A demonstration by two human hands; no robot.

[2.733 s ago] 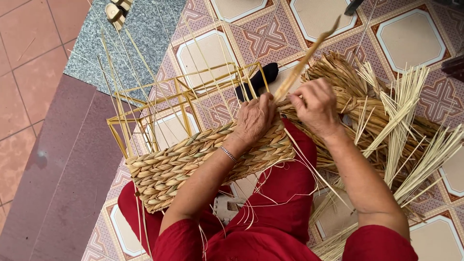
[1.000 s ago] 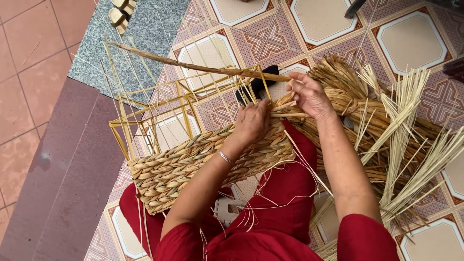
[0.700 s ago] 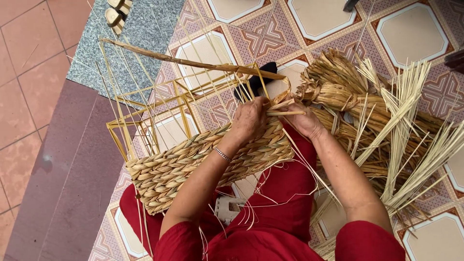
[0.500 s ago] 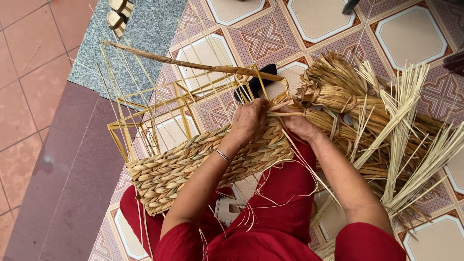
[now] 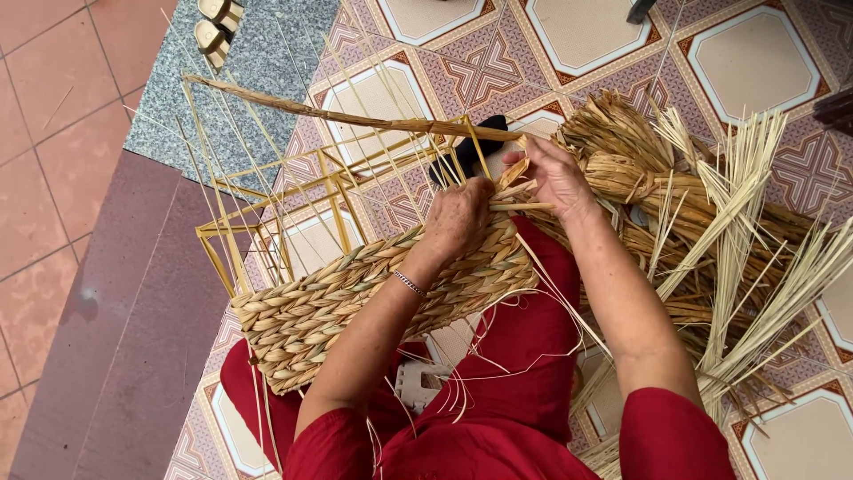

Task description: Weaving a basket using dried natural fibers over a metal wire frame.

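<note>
The basket point(image 5: 382, 293) lies on its side across my lap, its woven wall facing up, the bare yellow frame point(image 5: 293, 204) jutting out over the tiled floor point(image 5: 577, 36). My left hand point(image 5: 458, 218) presses down on the top edge of the weave, fingers curled over it and closed on the rim. My right hand point(image 5: 555, 173) pinches a flat strand point(image 5: 511, 182) right beside it, fingers closed on the strand at the basket's corner.

The strand looks light and pliable, dry enough to crack if I fold it sharply, so I judge it best held close to the weave, where it bends least. The woven wall seems firm but springy; the frame is the stiff part and the safer place to steady the basket.

A long twisted cord point(image 5: 338, 114) runs across the frame from the far left toward my hands. Nothing sits inside the basket that I can see; thin upright stakes point(image 5: 222, 151) fan out from it. At my right lies a heap of bundled straw point(image 5: 711, 231), loose ends spraying outward. A dark object point(image 5: 466, 151) peeks out behind the frame.
</note>
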